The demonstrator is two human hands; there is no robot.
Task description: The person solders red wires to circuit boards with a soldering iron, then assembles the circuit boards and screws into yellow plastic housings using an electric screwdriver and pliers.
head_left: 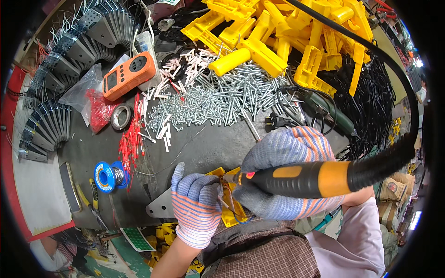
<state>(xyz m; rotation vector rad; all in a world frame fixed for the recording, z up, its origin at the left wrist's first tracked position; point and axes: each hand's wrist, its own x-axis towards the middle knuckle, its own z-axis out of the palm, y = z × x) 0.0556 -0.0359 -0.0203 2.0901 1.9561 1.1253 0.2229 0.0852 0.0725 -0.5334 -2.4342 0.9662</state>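
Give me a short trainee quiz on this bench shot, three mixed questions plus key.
1. Which grip holds the black-and-orange corded tool?

2. True or false: the black tape roll lies to the left of the heap of silver screws.

3. Choose one. The plastic part nearest the left grip is:
A) blue
B) yellow
C) white

Key:
1. The right grip.
2. True.
3. B.
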